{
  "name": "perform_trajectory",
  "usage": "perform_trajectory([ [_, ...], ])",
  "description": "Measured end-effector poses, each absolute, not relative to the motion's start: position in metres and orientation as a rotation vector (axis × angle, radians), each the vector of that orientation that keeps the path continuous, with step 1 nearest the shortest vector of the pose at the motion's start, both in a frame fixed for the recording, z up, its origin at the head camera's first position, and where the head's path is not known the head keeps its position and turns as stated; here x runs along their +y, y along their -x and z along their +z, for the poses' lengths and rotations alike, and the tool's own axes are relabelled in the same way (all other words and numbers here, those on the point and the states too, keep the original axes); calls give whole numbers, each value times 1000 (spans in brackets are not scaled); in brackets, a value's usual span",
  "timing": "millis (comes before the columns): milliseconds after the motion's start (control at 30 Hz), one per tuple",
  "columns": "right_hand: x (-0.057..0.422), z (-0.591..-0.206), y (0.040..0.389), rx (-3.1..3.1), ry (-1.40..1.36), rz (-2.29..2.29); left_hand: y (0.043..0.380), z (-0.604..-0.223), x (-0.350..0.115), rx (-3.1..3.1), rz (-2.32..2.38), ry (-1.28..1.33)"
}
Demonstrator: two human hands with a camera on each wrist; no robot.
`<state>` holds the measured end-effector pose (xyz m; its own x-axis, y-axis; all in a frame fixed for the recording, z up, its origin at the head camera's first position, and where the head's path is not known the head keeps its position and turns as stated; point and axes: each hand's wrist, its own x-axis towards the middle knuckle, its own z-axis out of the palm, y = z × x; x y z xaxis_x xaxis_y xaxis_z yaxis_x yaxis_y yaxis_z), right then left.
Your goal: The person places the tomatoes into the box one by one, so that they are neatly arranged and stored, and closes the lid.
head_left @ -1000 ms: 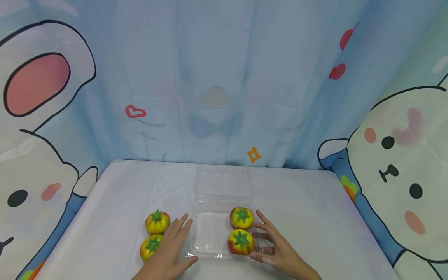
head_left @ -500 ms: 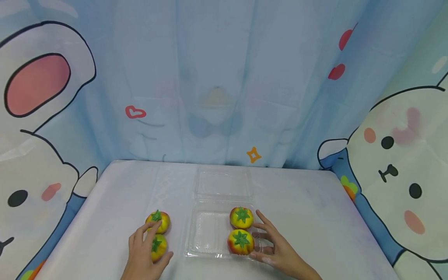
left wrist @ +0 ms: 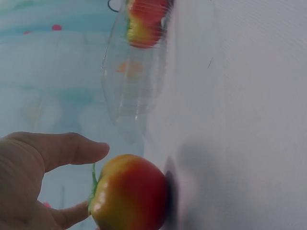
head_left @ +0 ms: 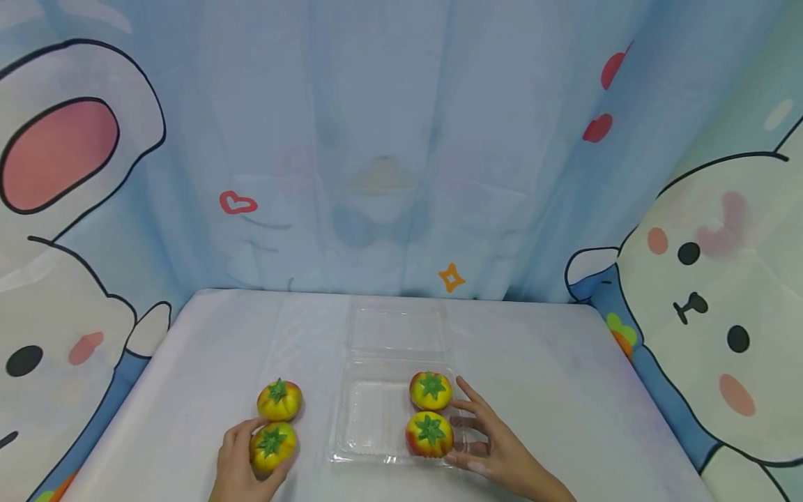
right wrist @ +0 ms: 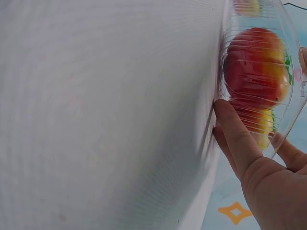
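Observation:
Beside the clear plastic clamshell container (head_left: 370, 418), at its left, two yellow-red tomatoes with green star-shaped tops stand on the table. My left hand (head_left: 241, 460) is around the nearer tomato (head_left: 273, 446); the left wrist view shows a gap between thumb (left wrist: 81, 148) and fruit, with a finger beside its green top. Just behind stands the farther tomato (head_left: 279, 400). In the container's right half sit another front tomato (head_left: 429, 434) and a rear tomato (head_left: 431, 390). My right hand (head_left: 492, 443) rests spread against the container's right side, its fingers (right wrist: 235, 134) fairly straight at the base.
The container's clear lid (head_left: 398, 331) lies folded back, away from me. A white cloth covers the table (head_left: 533, 369), and its far edge meets a blue printed curtain (head_left: 389, 139). Printed cartoon figures flank both sides.
My left hand has moved left from beside the container, over the left tomatoes, then back and down to the nearer one. The right hand has stayed at the container's side.

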<state>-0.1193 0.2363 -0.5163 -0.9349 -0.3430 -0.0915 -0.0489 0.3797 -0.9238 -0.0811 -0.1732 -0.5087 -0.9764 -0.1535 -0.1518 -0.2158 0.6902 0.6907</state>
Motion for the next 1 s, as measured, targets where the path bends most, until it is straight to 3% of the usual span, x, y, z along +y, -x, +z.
perform_trajectory([
  [1000,236,-518,119,2367,356,-1579,85,-519,-180,2794,1183,316],
])
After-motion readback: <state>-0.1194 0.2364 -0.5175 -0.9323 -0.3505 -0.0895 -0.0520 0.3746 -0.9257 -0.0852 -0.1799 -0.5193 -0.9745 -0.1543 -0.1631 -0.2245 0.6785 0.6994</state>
